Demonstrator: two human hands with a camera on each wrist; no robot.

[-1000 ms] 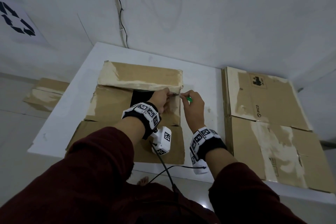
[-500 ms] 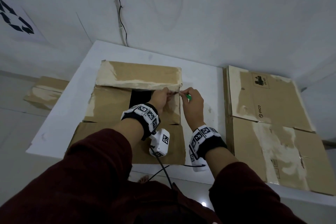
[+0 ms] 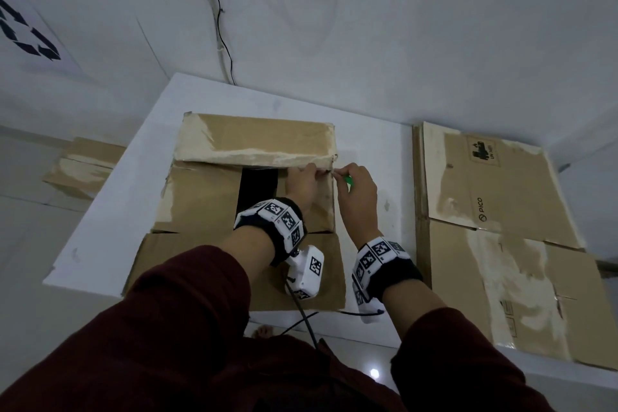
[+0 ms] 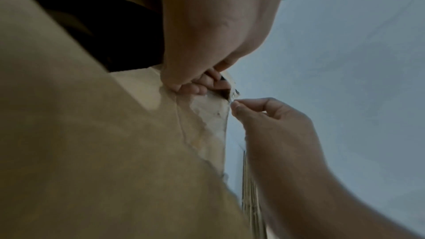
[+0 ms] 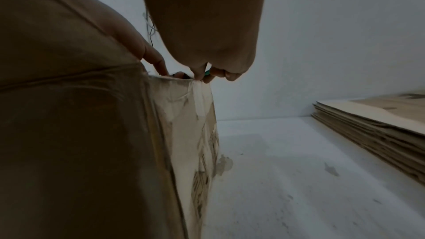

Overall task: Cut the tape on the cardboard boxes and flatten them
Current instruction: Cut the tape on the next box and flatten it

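Two hands: both work at the far right corner of the open cardboard box [image 3: 214,204], where the far flap [image 3: 257,140] meets the right side panel.
Box position: on the white surface [image 3: 133,157], left of centre, its top flaps spread and a dark gap showing into the inside.
Left hand [image 3: 302,186]: fingers curled over the panel's top edge at the corner, gripping the cardboard to steady it; the left wrist view shows the fingertips [image 4: 195,88] tucked right at the torn edge.
Right hand [image 3: 356,192]: clenched around a small green-handled cutter [image 3: 348,180], thumb and forefinger pinched at the corner seam. The blade itself is too small to make out.
Tape: pale, torn strips [image 5: 197,101] run down the right panel from that corner.
Change over the last second: little. Both hands sit at the same corner as a second ago and the box has not shifted; the right hand has crept slightly nearer the seam.
Meaning for the task: the corner tape is probably not yet fully cut, so this box cannot be folded flat.
Progress: a stack of flattened boxes [image 3: 501,227] lies well apart on the right of the surface; another piece of cardboard [image 3: 80,167] lies on the floor to the left.
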